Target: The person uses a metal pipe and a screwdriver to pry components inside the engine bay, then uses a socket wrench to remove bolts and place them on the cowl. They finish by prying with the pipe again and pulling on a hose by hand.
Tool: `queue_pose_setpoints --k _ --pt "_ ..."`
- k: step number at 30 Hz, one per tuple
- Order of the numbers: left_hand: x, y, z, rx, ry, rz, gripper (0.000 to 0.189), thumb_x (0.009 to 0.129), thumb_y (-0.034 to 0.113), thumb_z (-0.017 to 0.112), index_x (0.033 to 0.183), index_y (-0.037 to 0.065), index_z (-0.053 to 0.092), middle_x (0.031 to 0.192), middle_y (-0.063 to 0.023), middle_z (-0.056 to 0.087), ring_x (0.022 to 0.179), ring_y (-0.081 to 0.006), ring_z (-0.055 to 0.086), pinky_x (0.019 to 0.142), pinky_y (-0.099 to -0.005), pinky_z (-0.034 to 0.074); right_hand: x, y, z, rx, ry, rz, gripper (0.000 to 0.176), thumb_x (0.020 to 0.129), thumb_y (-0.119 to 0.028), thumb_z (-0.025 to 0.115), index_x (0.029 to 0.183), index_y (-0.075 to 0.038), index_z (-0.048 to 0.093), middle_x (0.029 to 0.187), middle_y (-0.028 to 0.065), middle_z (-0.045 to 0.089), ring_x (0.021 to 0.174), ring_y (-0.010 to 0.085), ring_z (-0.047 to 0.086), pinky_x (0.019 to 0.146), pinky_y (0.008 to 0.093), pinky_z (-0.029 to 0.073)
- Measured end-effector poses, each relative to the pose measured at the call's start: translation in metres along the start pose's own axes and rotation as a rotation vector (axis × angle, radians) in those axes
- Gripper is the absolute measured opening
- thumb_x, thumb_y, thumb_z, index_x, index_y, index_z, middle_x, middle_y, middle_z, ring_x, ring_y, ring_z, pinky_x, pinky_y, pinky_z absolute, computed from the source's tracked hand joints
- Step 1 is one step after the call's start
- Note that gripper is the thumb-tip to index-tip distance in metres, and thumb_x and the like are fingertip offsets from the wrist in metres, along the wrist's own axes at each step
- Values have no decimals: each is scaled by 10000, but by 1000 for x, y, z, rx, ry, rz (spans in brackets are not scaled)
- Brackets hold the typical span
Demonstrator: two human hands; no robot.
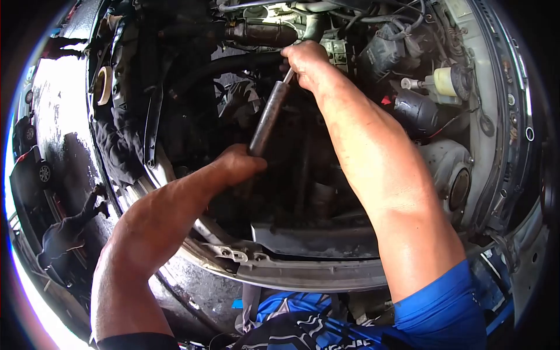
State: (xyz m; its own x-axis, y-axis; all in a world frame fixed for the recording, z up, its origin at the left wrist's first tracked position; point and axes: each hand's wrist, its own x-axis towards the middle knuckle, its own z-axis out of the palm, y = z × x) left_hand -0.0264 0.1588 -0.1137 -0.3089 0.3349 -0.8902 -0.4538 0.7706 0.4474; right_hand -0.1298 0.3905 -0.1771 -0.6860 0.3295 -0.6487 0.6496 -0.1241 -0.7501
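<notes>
A shock absorber, with a dark, worn cylinder and a thin shiny rod, slants across the engine bay. My left hand is wrapped round the lower end of its cylinder. Up at the rod end, my right hand is closed, and its fingers hide the tip of the rod. Just beyond my right hand lie a dark ribbed air hose and a metal engine part. Beneath the shock absorber the bay is deep in shadow, so little detail shows there.
On the right are a brake fluid reservoir, a black canister and a rounded strut tower. The car's front crossmember runs close to my body. Black cloth and a tape roll lie along the left edge.
</notes>
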Motion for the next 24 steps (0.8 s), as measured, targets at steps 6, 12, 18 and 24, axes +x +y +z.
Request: queue_pose_setpoints --k 6,12,18,24 --pt "22 -12 19 -493 -107 -101 299 786 250 760 947 11 679 787 -113 669 715 -240 664 650 -384 533 -21 -10 9 426 118 47 171 876 -90 698 858 -55 531 667 43 498 544 167 469 499 389 429" --pt "29 -14 24 -650 -246 -190 259 797 225 772 905 10 675 781 -123 665 696 -244 665 648 -386 546 2 14 15 350 139 -146 267 793 -56 631 579 -91 474 524 12 441 421 168 427 388 380 360" --pt "46 -46 31 -726 -335 -168 201 822 197 730 834 2 683 768 -117 667 653 -234 656 621 -371 532 6 21 13 277 126 -169 97 766 10 614 799 -29 531 615 46 512 448 149 470 388 350 365" --pt "29 -15 43 -305 -45 -70 193 831 198 713 835 8 679 727 -98 656 622 -229 641 586 -371 512 4 21 11 253 132 -213 97 768 -14 625 780 -21 530 602 46 514 456 149 498 389 335 377"
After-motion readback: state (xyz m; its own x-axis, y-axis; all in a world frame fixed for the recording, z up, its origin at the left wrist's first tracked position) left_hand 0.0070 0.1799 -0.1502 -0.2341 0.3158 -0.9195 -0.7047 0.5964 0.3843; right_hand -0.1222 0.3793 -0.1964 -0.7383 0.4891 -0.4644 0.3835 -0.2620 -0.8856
